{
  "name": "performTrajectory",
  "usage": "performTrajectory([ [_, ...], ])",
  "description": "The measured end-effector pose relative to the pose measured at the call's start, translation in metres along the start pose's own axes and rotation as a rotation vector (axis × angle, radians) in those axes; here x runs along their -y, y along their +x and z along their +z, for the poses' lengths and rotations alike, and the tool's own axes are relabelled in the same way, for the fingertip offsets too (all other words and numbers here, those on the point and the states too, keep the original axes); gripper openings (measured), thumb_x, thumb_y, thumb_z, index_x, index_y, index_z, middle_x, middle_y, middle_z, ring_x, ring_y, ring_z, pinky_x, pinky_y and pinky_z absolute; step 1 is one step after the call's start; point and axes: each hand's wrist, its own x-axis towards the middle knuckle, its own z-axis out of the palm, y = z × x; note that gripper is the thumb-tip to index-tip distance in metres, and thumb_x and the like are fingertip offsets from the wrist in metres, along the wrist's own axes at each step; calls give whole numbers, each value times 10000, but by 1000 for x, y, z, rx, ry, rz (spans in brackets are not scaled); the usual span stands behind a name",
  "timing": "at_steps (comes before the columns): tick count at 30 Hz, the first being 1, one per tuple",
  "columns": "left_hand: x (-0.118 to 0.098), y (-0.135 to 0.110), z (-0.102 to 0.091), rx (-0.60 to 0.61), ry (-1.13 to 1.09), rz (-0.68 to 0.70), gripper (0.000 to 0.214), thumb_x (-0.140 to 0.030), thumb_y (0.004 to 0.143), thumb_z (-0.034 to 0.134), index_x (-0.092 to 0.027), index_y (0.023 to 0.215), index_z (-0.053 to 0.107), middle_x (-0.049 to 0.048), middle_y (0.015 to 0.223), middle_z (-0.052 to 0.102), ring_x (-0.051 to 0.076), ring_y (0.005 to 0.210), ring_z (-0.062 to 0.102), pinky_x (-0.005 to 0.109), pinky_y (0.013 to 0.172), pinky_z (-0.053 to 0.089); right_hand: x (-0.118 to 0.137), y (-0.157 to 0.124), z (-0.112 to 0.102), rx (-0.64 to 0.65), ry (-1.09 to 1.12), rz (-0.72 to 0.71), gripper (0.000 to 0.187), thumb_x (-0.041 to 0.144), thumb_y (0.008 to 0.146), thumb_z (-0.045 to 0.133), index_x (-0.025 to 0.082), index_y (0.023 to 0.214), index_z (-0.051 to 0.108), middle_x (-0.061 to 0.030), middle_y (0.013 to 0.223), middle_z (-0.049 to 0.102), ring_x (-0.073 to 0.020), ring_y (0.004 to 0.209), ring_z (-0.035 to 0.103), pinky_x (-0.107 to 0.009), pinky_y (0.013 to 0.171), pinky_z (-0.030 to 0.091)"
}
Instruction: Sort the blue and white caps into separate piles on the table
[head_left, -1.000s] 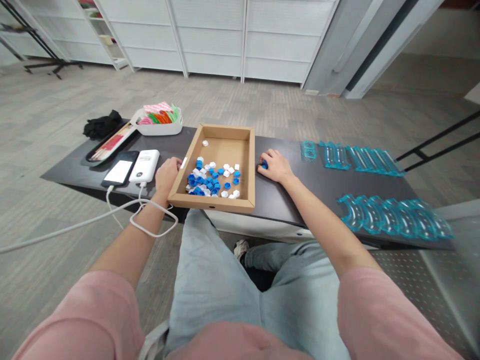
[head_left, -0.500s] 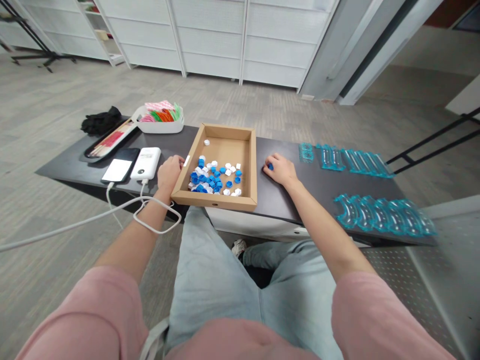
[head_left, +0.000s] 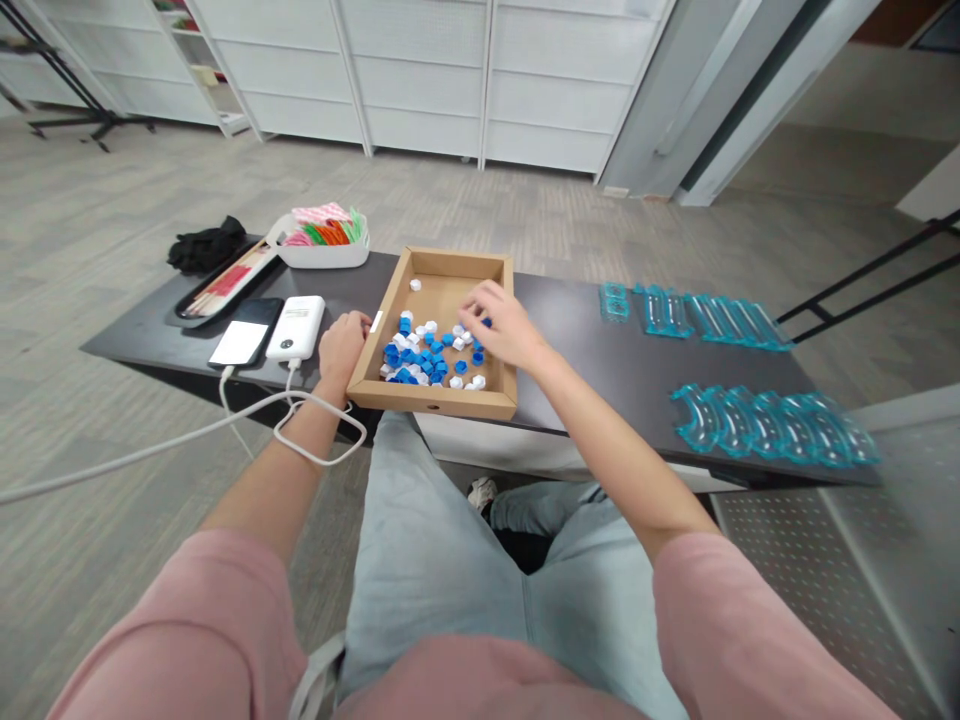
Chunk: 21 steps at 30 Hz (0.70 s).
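Observation:
A shallow cardboard box (head_left: 435,402) lies on the dark table, with many small blue and white hexagonal pieces (head_left: 411,358) gathered mostly in its near left part. One white piece (head_left: 415,285) lies apart near the far left corner. My left hand (head_left: 343,345) rests against the box's left wall, fingers curled at its edge. Over the right side of the box is my right hand (head_left: 499,320), fingers bent and closed. A blue hexagonal piece (head_left: 487,322) shows under its fingers; the hand partly hides it.
Left of the box are a white power bank (head_left: 295,328) with a cable, a phone (head_left: 241,335), a long black tray (head_left: 187,315) and a white basket (head_left: 326,256) of colourful items. On the right stand rows of clear teal plastic pieces (head_left: 727,322) and curved ones (head_left: 772,428).
My right hand has moved left from the table beside the box to above the box, bringing the blue hexagonal piece along. The left hand stays at the box's left wall.

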Motion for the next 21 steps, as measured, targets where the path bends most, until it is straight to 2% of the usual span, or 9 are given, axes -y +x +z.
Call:
performTrajectory([
  [2, 0, 0, 0, 2, 10, -2, 348, -249, 1218, 499, -178, 1441, 756, 214, 1501, 792, 324, 1357, 772, 438, 1133, 589, 9, 8, 14, 147, 12, -27, 308, 468, 1236, 594, 267, 1193, 824, -115, 1308, 750, -293, 1229, 725, -461, 1169, 587],
  [4, 1, 0, 0, 5, 21, -5, 368, -250, 1220, 477, -178, 1453, 753, 210, 1504, 794, 321, 1370, 775, 443, 1151, 596, 8, 7, 17, 174, -3, 1, 334, 427, 1268, 535, 262, 1254, 825, -122, 1336, 752, -295, 1290, 727, -461, 1219, 567],
  [6, 0, 0, -2, 11, 32, -12, 378, -263, 1219, 478, -179, 1466, 751, 206, 1502, 800, 319, 1382, 779, 447, 1164, 606, 0, -3, 7, 135, -35, 50, 347, 392, 1279, 501, 257, 1278, 821, -121, 1335, 759, -292, 1285, 738, -447, 1192, 572],
  [8, -2, -1, -4, 19, 44, -19, 378, -271, 1208, 495, -179, 1467, 754, 204, 1499, 809, 326, 1390, 785, 463, 1176, 622, -6, -24, -15, 113, -79, 84, 325, 381, 1268, 519, 256, 1273, 819, -117, 1334, 773, -285, 1221, 757, -435, 1132, 582],
  [11, -8, -2, -9, 32, 59, -20, 409, -245, 1179, 487, -156, 1478, 752, 225, 1519, 808, 347, 1407, 796, 510, 1197, 643, -9, -73, -59, 126, -200, 123, 277, 388, 1238, 578, 266, 1270, 824, -113, 1316, 805, -287, 1149, 765, -443, 1076, 568],
  [14, -8, 1, -10, 60, 81, -31, 488, -270, 1156, 456, -108, 1514, 745, 276, 1554, 794, 388, 1443, 798, 559, 1212, 655, -6, -135, -107, 105, -403, 207, 255, 396, 1207, 628, 279, 1301, 834, -128, 1321, 831, -332, 1256, 747, -488, 1125, 523],
  [17, 4, 11, -2, 80, 182, -76, 612, -413, 1160, 377, -214, 1608, 743, 199, 1599, 813, 358, 1475, 801, 501, 1186, 684, -7, -202, -153, 6, -627, 400, 316, 426, 1175, 659, 259, 1383, 827, -167, 1432, 822, -382, 1347, 723, -555, 1202, 487],
  [19, 14, 20, 6, 96, 223, -102, 702, -488, 1119, 341, -309, 1678, 726, 159, 1603, 826, 341, 1464, 816, 467, 1134, 702, -10, -245, -179, -74, -749, 573, 423, 489, 1154, 680, 231, 1464, 808, -204, 1528, 790, -420, 1384, 711, -593, 1221, 487],
  [21, 22, 26, 12, 109, 255, -116, 795, -548, 1061, 332, -414, 1783, 635, 84, 1672, 799, 282, 1511, 793, 400, 1122, 688, -14, -285, -197, -135, -821, 727, 567, 593, 1120, 715, 226, 1546, 783, -232, 1619, 744, -461, 1444, 685, -623, 1225, 502],
])
